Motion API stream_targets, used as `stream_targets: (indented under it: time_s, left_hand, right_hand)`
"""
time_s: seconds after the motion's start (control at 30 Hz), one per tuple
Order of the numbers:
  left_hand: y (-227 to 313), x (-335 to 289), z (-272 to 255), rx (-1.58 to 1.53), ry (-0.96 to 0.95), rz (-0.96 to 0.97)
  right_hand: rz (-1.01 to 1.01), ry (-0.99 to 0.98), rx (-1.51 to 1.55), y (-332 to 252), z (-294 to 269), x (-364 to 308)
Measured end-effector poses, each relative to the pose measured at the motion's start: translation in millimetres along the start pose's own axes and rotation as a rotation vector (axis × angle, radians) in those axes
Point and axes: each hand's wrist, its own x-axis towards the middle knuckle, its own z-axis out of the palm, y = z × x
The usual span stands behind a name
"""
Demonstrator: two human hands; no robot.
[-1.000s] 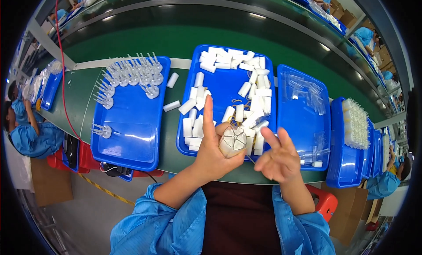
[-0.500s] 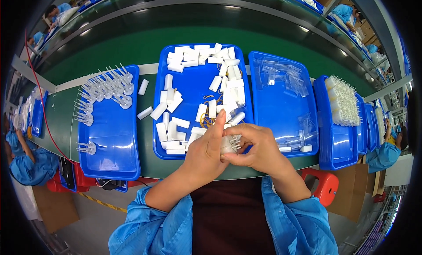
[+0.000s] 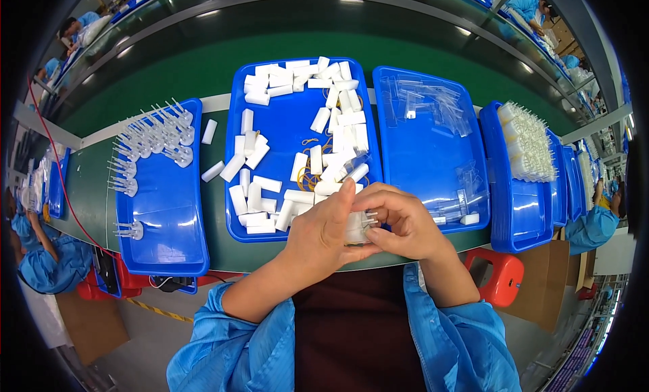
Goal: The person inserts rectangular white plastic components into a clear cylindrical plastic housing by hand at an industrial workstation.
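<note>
In front of my body, just off the near edge of the middle blue tray [image 3: 270, 114], my two hands hold a whitish translucent plastic part [image 3: 356, 229] with thin prongs pointing right. My left hand [image 3: 319, 233] grips its left side, thumb raised and fingers curled behind it. From the right, my right hand [image 3: 405, 226] pinches the part near its prongs with thumb and curled fingers. The fingers hide much of the part. White rectangular blocks [image 3: 268, 183] lie scattered in that tray, with yellow rubber bands [image 3: 312, 179] among them.
Left, a blue tray [image 3: 165, 223] holds pronged white discs [image 3: 155, 138]. Right, another blue tray [image 3: 419, 162] contains clear plastic strips [image 3: 439, 108]. Beyond it, stacked trays [image 3: 517, 216] carry packed pronged pieces [image 3: 527, 145]. Two white blocks lie loose on the green table [image 3: 220, 246]. A red stool [image 3: 497, 277] stands below.
My right thumb and fingers have shifted on the part, and its prongs now point more to the right. The trays appear slightly further left as the view moved.
</note>
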Motion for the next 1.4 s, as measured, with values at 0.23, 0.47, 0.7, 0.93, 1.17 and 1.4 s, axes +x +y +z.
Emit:
stream_targets:
  time_s: [0.23, 0.47, 0.7, 0.93, 1.17, 1.4]
  left_hand:
    - [-1.5, -3.0, 7.5, 0.067, 0.016, 0.122]
    - [-2.4, -1.5, 8.7, 0.063, 0.001, 0.111]
    - [-1.3, -2.5, 8.4, 0.037, -0.035, 0.105]
    - [-0.9, -5.5, 10.7, -0.041, -0.042, 0.113]
    - [-2.2, -3.0, 6.3, -0.189, -0.084, 0.087]
    - [-4.5, 4.0, 10.0, -0.114, -0.063, 0.312]
  right_hand:
    - [0.140, -0.071, 0.016, -8.1, -11.1, -1.9]
    - [0.246, 0.035, 0.036, -19.1, -5.8, -6.2]
    - [0.306, 0.092, -0.118, -21.3, -1.2, -12.5]
    - [0.178, 0.077, -0.102, -16.2, -3.3, -18.5]
    - [0.151, 0.036, 0.014, -16.1, -15.2, -21.9]
    - [0.069, 0.006, -0.099, -17.9, -19.9, -31.1]
